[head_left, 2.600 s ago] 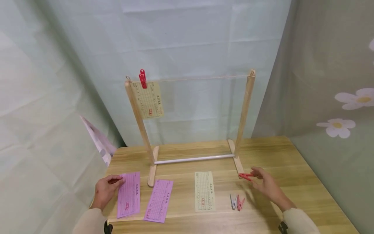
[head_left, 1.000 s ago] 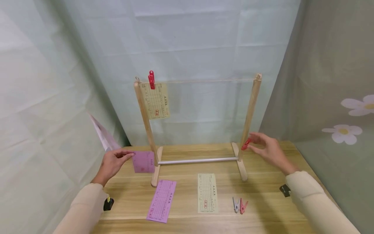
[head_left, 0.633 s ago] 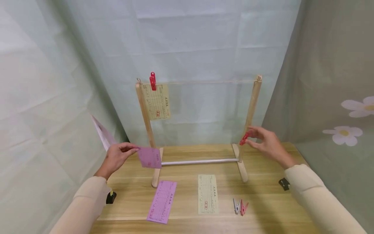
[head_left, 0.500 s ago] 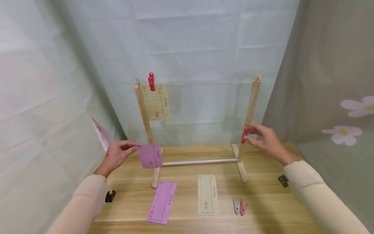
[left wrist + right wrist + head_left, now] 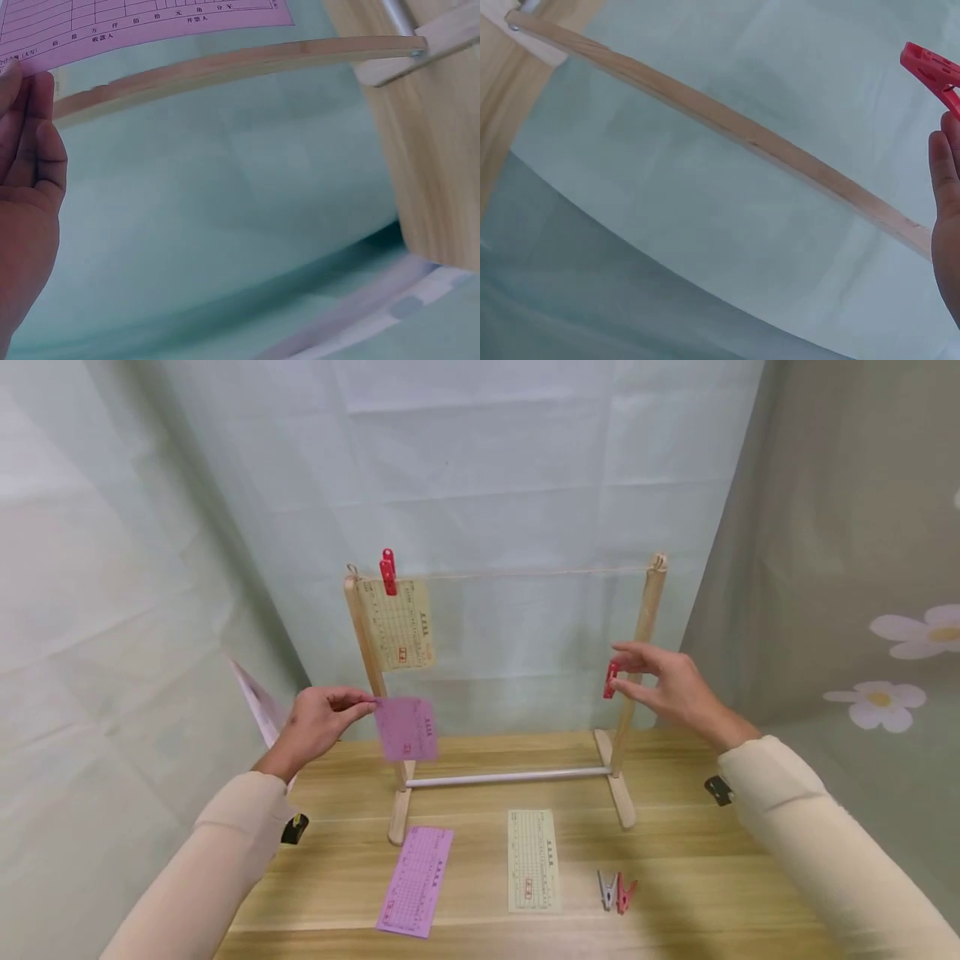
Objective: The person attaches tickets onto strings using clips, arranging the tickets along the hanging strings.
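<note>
Now higher, left fingers (image 5: 349, 696) pinch a purple slip (image 5: 407, 730), right fingers (image 5: 642, 653) a red clothespin (image 5: 610, 682).

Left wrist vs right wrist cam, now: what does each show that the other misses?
Left wrist only: the left hand pinching the printed purple slip, plus a blurred pale strip at lower right.
Right wrist only: the right hand, partly cut off by the frame edge, holding a red clothespin.
Both: a wooden post, part of the wooden table and pale greenish cloth.
</note>
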`<state>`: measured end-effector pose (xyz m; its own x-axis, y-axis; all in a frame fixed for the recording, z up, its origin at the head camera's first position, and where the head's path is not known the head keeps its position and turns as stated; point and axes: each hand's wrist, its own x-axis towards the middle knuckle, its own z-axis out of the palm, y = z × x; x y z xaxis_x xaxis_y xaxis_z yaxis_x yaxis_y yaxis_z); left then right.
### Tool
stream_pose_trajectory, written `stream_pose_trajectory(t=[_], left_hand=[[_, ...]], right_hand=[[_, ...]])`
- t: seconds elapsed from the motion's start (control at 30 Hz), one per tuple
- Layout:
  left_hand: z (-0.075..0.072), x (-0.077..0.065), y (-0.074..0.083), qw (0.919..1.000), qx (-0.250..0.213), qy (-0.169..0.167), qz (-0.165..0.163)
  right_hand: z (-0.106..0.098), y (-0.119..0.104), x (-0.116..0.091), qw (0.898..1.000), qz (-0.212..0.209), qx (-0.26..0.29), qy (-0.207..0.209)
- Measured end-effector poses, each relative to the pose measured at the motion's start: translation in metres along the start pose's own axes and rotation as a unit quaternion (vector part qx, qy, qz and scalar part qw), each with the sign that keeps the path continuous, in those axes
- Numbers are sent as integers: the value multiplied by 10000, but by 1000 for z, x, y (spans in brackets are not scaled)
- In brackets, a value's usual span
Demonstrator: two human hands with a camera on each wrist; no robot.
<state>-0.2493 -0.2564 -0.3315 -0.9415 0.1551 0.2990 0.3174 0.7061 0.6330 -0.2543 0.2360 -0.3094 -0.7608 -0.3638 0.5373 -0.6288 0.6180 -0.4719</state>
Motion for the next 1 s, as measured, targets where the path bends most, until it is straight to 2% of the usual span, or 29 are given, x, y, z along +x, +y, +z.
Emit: stream_pose_trajectory(t=[0.27,0.43,0.53,0.8,1.0], left_hand=[[-4,17,25,9997,17,201,143],[-8,27,40,9999,-54,113,-29],[-10,34,48,9999,-122,80,15],[-10,46,63,9997,-76,200,147],[-12,55,73,9987,-165,406,266]], right_hand=[[-5,-9,15,10000,-69,51,16],[-7,-14,23,9998,2,212,-13],[-9,-17,30,9997,-7,251,12],[-13,-29,47,9986,303,424,62],[-13,-39,60,9992,-106,328,206]])
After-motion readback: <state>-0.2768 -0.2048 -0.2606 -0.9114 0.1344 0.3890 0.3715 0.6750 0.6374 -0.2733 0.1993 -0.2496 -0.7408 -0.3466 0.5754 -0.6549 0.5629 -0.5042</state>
